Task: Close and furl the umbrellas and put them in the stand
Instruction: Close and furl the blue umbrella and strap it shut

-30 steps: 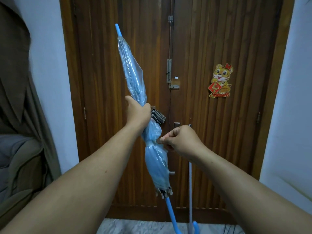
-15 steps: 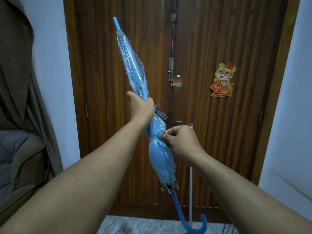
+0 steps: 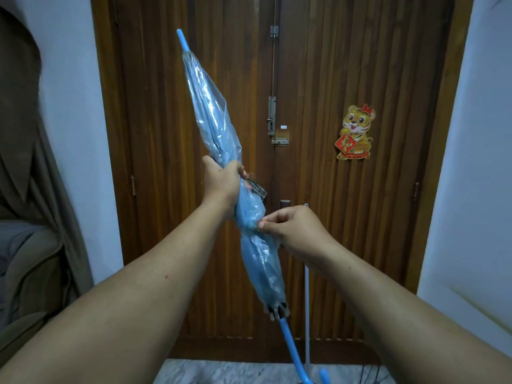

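Blue umbrella [image 3: 219, 134]: furled, tilted, held before wooden door [image 3: 332, 79]. Left hand [image 3: 223, 181] clenched around mid-canopy; right hand [image 3: 293, 228] pinches canopy wrap lower down. Hooked handle cut off at bottom edge.

Right hand [image 3: 296, 231] moved from just off the umbrella [image 3: 219, 134] at 3 o'clock to pinching its wrap; crook handle [image 3: 302, 367] swung into view at 6 o'clock.

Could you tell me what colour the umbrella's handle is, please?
Light blue, seen in the head view: the umbrella handle, like the tip.
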